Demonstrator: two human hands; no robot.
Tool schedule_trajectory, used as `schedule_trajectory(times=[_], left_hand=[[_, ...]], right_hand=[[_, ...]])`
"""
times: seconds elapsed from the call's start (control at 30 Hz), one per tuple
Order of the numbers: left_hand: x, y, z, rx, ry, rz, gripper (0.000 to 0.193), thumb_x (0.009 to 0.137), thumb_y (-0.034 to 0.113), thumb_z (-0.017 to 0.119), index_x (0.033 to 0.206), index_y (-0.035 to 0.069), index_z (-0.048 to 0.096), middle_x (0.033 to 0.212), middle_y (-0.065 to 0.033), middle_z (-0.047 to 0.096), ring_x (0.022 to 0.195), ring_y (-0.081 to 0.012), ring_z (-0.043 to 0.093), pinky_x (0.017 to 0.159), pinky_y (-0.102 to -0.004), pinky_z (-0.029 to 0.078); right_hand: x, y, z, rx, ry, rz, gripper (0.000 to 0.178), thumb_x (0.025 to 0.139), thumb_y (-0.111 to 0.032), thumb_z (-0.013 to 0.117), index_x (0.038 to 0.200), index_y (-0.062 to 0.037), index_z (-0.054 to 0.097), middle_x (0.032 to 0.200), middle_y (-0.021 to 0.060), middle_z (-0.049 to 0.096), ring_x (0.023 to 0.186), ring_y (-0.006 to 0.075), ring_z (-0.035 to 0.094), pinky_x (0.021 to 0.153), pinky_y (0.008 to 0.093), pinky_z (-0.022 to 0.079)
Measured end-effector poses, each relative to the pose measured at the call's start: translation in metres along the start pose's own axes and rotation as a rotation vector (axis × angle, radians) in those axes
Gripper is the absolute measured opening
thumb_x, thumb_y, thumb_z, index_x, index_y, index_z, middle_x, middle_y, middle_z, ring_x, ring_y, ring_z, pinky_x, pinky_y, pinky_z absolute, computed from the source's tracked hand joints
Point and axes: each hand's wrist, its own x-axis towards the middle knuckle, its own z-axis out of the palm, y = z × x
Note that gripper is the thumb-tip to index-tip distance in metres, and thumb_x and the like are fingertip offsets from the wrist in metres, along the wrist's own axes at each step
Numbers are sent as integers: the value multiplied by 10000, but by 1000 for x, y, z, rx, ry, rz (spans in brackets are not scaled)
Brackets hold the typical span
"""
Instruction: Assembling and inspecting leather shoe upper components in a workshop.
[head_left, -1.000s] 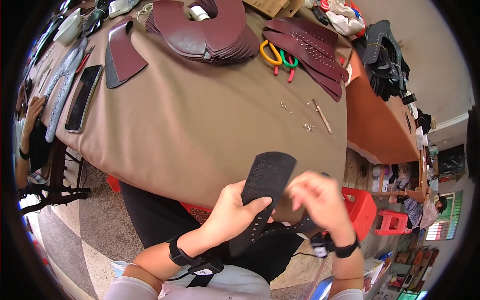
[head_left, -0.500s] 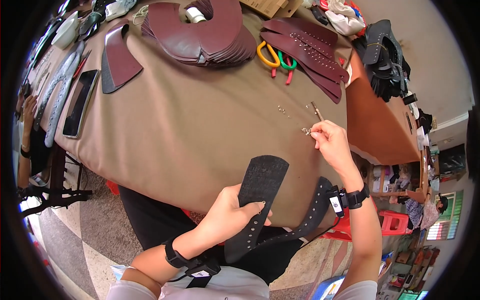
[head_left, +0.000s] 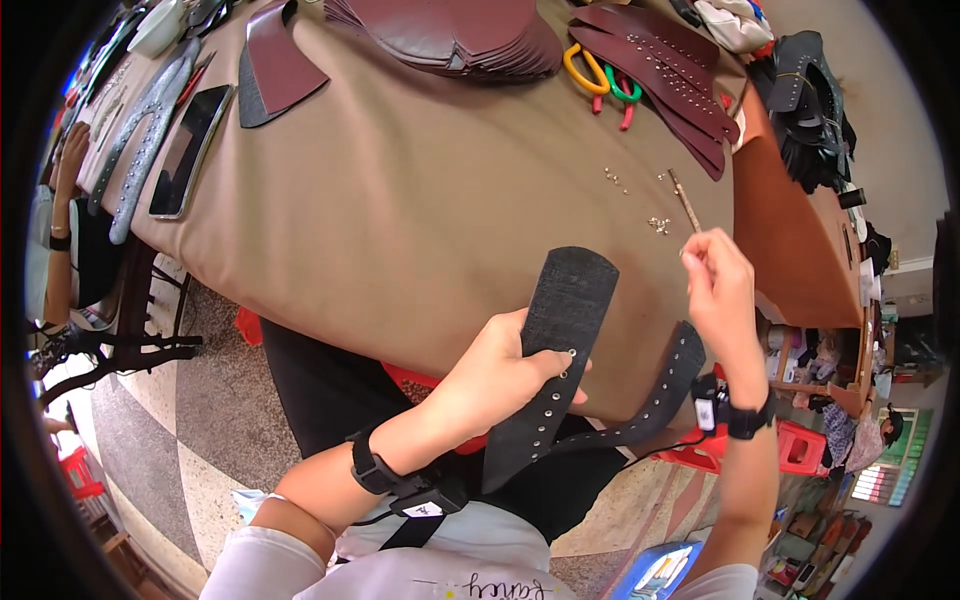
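A curved black leather strip [head_left: 572, 300] with a row of metal studs is in my left hand [head_left: 505, 375]. The thumb presses on it beside a stud, and the fingers go behind. Its narrower end curls round to the right at the table's edge. My right hand [head_left: 722, 280] is raised with thumb and forefinger pinched; a tiny metal piece seems to show at the tips, too small to be sure. Just beyond it lie a slim rod-like tool [head_left: 684, 197], a small heap of metal studs [head_left: 658, 226] and several loose studs [head_left: 615, 180].
Farther back on the brown-covered table [head_left: 400, 220] are stacked maroon leather pieces [head_left: 470, 45], studded maroon strips [head_left: 650, 60] and yellow-and-green-handled scissors [head_left: 590, 72]. A phone [head_left: 190, 150] lies at the left, near another person's hand [head_left: 72, 155]. A red stool [head_left: 800, 447] stands at the right.
My right hand has drawn back from the stud heap toward me, fingers still pinched. The left hand keeps its hold on the strip. The whole view has shifted.
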Motion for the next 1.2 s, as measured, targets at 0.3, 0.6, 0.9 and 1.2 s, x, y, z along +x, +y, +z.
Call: schedule_trajectory(times=[0.3, 0.6, 0.9, 1.2], left_hand=[[2, -1, -3, -58, -35, -58, 222, 855, -5, 518, 1063, -75, 550, 941, -171, 643, 748, -227, 682, 632, -325, 587], [2, -3, -1, -7, -12, 23, 174, 848, -8, 541, 1009, -67, 570, 842, -119, 653, 727, -170, 670, 614, -282, 569], [6, -7, -1, 149, 38, 31, 163, 863, 58, 555, 968, -62, 591, 789, -82, 639, 645, -123, 615, 571, -267, 524], [6, -5, -3, 69, -20, 8, 169, 861, 52, 550, 953, -83, 592, 792, -111, 649, 657, -143, 634, 592, -275, 531]], right_hand=[[-55, -78, 40, 166, 1, -149, 121, 777, 99, 564, 859, 19, 526, 794, 123, 542, 608, 239, 591, 515, 320, 478], [-56, -77, 50, -8, 11, -219, 182, 716, 115, 582, 872, 35, 533, 835, 126, 535, 591, 260, 593, 480, 326, 481], [-58, -76, 47, -97, -38, -325, 267, 640, 92, 616, 897, 65, 550, 855, 135, 532, 591, 257, 598, 489, 322, 492], [-66, -73, 47, -131, -75, -346, 302, 637, 87, 620, 934, 82, 569, 910, 149, 541, 611, 252, 620, 505, 318, 505]])
